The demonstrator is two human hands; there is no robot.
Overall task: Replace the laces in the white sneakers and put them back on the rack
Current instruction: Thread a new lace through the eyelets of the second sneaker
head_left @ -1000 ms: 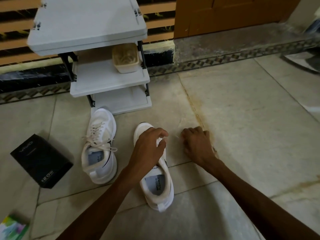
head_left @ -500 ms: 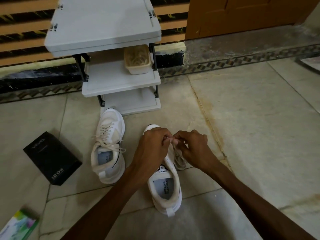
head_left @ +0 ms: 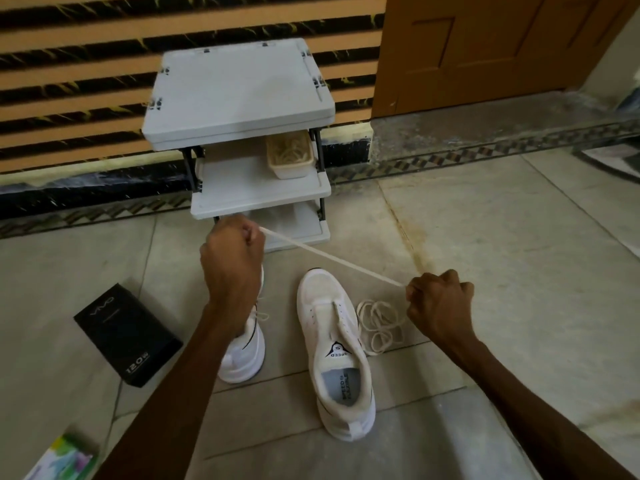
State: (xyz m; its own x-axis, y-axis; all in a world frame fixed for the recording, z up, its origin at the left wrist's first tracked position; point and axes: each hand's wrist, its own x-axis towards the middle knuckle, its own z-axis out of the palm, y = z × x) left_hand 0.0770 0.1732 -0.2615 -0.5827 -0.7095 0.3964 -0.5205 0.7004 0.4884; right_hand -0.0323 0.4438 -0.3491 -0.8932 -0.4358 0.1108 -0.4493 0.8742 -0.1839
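Lace taut between left grip and right grip, both clamped on it

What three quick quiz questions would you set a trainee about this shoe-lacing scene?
1. True or false: the sneaker nearer the right hand has no lace in its eyelets.
2. The left hand and right hand grip a lace. Between them it runs: A through that sneaker's eyelets; B taut in the air; C under that sneaker's sole.
3. Fill in: the beige tub sits on the rack's ____ shelf.
Key: 1 true; 2 B; 3 middle.
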